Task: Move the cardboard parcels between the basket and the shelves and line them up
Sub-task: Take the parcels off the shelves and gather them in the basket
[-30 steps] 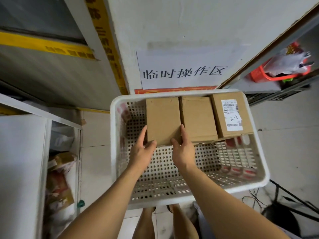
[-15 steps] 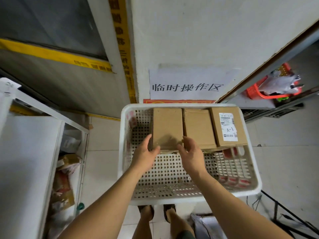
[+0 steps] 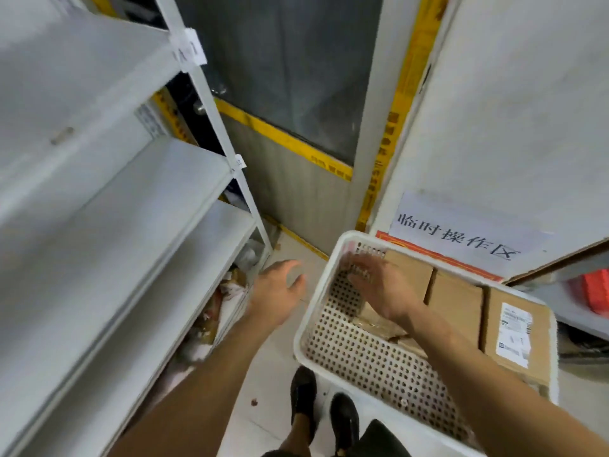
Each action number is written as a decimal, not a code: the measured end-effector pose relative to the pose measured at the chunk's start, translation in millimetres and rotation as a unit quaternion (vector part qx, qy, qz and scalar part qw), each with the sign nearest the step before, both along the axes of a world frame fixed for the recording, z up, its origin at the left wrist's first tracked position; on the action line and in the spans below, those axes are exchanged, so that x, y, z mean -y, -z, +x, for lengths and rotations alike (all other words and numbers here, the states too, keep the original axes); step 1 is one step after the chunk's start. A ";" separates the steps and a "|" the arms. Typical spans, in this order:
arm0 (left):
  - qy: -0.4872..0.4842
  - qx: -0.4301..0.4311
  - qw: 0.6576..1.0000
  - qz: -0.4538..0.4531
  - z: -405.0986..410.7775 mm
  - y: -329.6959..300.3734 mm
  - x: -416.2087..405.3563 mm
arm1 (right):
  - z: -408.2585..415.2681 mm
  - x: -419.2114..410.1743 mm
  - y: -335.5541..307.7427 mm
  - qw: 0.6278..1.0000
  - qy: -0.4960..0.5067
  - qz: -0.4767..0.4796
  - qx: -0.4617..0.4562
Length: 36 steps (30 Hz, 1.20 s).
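Note:
A white perforated basket [image 3: 316, 311] sits at the lower right with three cardboard parcels side by side along its far wall. The left parcel [image 3: 413, 275] is partly behind my right hand [image 3: 379, 288], which hovers open over the basket, blurred. The middle parcel [image 3: 456, 308] is plain, and the right parcel [image 3: 517, 338] carries a white label. My left hand [image 3: 275, 295] is open outside the basket, above the floor, between the basket and the white shelves [image 3: 131, 225]. Neither hand holds anything.
The white shelf boards at the left are bare; bags and wrapped goods [image 3: 227, 291] lie under the lowest board. A door with yellow tape [image 3: 296, 143] stands behind. A paper sign [image 3: 458, 232] hangs on the wall. My shoes [image 3: 304, 397] stand on the floor tiles below.
Both hands have let go of the left parcel, which stays in the basket. My left hand swung out to the left of the basket. The view turned left towards the shelves.

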State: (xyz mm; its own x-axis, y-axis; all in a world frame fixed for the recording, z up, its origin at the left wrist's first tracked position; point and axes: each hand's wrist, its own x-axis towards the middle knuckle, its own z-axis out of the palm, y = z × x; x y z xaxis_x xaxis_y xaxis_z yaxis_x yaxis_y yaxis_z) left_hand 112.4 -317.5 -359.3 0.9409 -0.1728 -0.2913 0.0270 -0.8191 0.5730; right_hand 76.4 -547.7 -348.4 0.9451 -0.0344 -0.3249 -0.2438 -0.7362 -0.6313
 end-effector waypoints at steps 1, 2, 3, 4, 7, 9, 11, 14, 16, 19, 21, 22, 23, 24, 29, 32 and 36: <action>-0.027 0.021 0.999 0.007 -5.2 -11.7 -12.1 | 8.4 -11.4 -8.3 1.000 -0.026 -0.001 0.006; -0.053 0.039 0.998 0.014 -10.7 -23.3 -25.2 | 16.1 -25.5 -20.6 0.999 -0.049 0.002 0.010; -0.078 0.057 0.995 0.014 -16.6 -37.3 -38.9 | 23.6 -40.3 -32.5 0.997 -0.074 0.006 0.017; -0.104 0.072 0.992 0.007 -22.1 -51.0 -54.1 | 30.6 -56.9 -44.5 0.995 -0.100 0.014 0.028; -0.189 0.108 0.976 -0.018 -42.2 -90.6 -104.7 | 46.9 -113.2 -77.9 0.982 -0.169 0.037 0.072; -0.226 0.145 0.963 0.000 -57.8 -114.0 -142.2 | 53.1 -154.5 -99.2 0.971 -0.215 0.057 0.092; -0.264 0.175 0.948 0.008 -74.8 -136.3 -180.3 | 56.3 -197.5 -120.8 0.954 -0.268 0.081 0.106; -0.325 0.201 0.924 0.019 -101.8 -165.8 -236.4 | 57.0 -265.1 -154.7 0.926 -0.337 0.108 0.135; -0.361 0.219 0.906 0.028 -120.3 -182.4 -271.8 | 54.3 -311.8 -174.3 0.908 -0.375 0.117 0.146; -0.412 0.242 0.878 0.035 -149.5 -204.0 -322.5 | 43.6 -380.9 -197.1 0.884 -0.414 0.142 0.165; -0.437 0.262 0.859 0.041 -168.2 -215.2 -354.6 | 35.1 -424.9 -206.1 0.868 -0.434 0.163 0.176; -0.446 0.272 0.852 0.044 -177.3 -219.6 -370.0 | 29.9 -445.8 -210.2 0.861 -0.444 0.173 0.175; -0.453 0.281 0.845 0.046 -185.8 -223.4 -384.6 | 24.7 -465.8 -214.4 0.855 -0.455 0.182 0.172; -0.461 0.288 0.838 0.049 -194.4 -226.7 -397.9 | 19.1 -484.8 -218.5 0.848 -0.466 0.191 0.167; -0.510 0.306 0.801 0.072 -226.4 -241.2 -453.4 | -2.4 -568.5 -231.8 0.818 -0.504 0.218 0.169; -0.538 0.308 0.781 0.077 -232.7 -250.8 -480.8 | -3.3 -607.6 -235.6 0.812 -0.517 0.216 0.166; -0.568 0.306 0.760 0.076 -223.2 -260.9 -516.1 | 10.8 -648.6 -243.4 0.812 -0.513 0.215 0.178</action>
